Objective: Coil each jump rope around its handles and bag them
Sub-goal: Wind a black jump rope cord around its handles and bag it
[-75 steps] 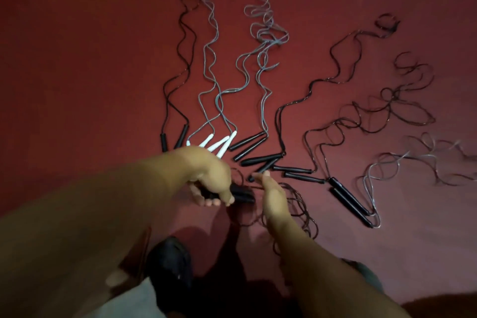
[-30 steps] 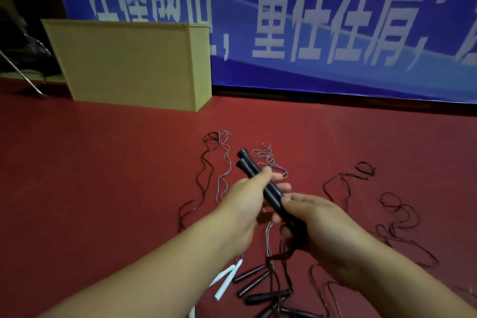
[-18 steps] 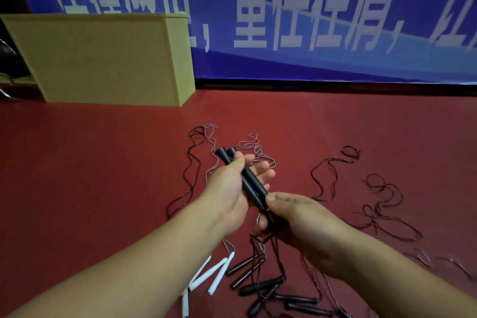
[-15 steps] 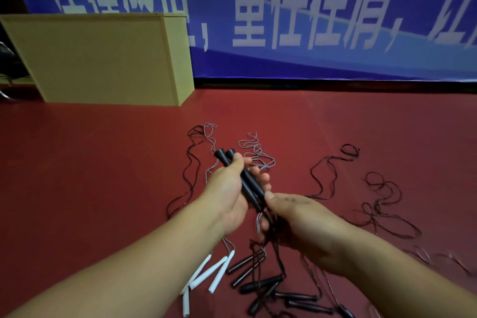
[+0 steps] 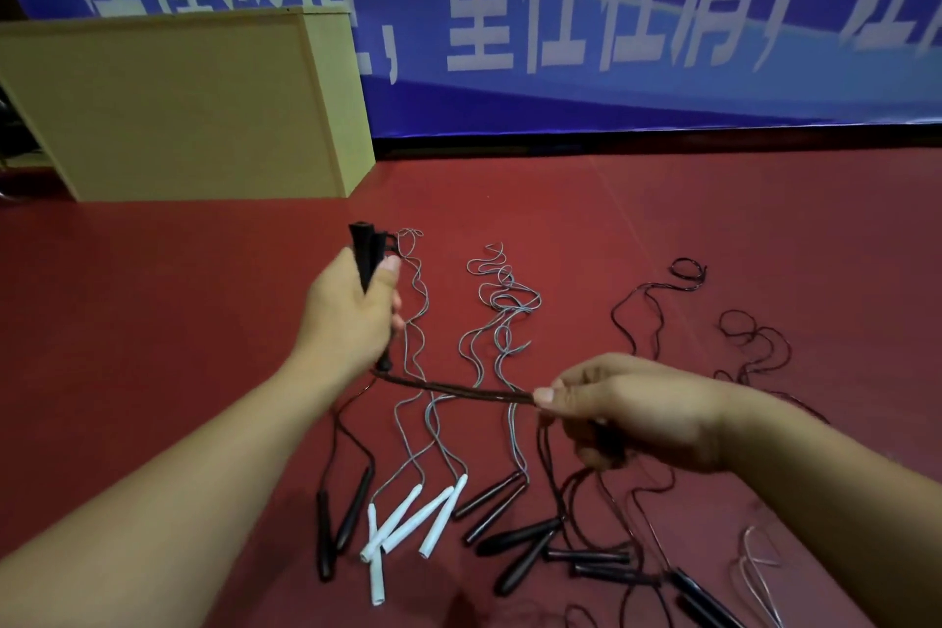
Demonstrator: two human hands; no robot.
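Up above the red floor (image 5: 153, 321), the left hand (image 5: 351, 316) grips two smooth black handles (image 5: 366, 255) upright, while the right hand (image 5: 627, 408) pinches their thin dark cord (image 5: 459, 388) taut. Other ropes (image 5: 499, 321) lie wavy nearby, white handles (image 5: 408, 520) nearest.

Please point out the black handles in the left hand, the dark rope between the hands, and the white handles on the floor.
black handles (image 5: 366, 247), head view, upper end above the fist
dark rope (image 5: 459, 388), head view, middle of taut stretch
white handles (image 5: 408, 523), head view, middle of one handle
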